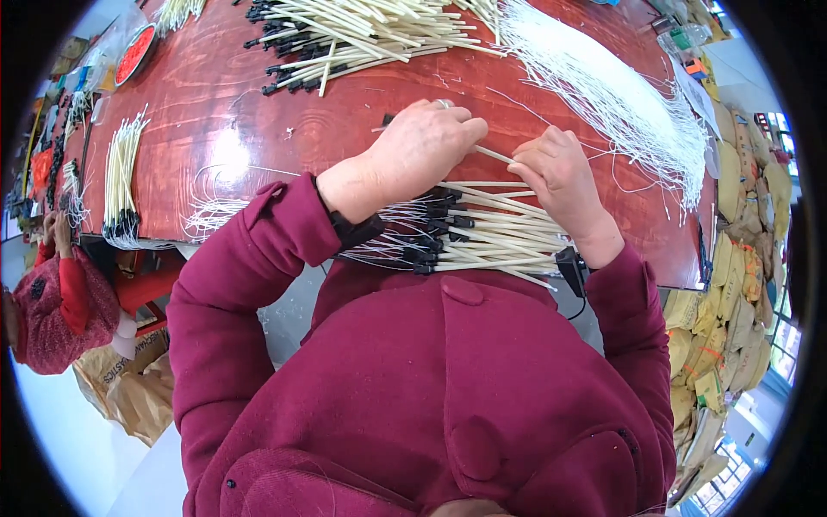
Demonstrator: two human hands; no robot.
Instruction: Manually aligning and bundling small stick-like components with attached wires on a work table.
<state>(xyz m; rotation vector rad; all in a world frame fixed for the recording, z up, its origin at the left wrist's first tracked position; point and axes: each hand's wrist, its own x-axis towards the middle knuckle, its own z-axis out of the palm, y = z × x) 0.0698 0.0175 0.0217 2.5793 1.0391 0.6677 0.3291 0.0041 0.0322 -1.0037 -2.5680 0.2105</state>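
Over the red-brown table, a thin cream tube stretches between my two hands. My left hand is closed around its left end, with the fingertips mostly hidden. At the right end, my right hand pinches the tube between thumb and fingers. A small black piece shows just behind my left hand; I cannot tell whether it belongs to the tube. Just below my hands, at the table's near edge, lies a pile of cream tubes with black ends and thin white wires fanning out to the left.
A larger heap of cream tubes with black ends lies at the far side. Loose white wires spread over the right. At left are a tube bundle, a bowl of red bits and a co-worker. Sacks stand right.
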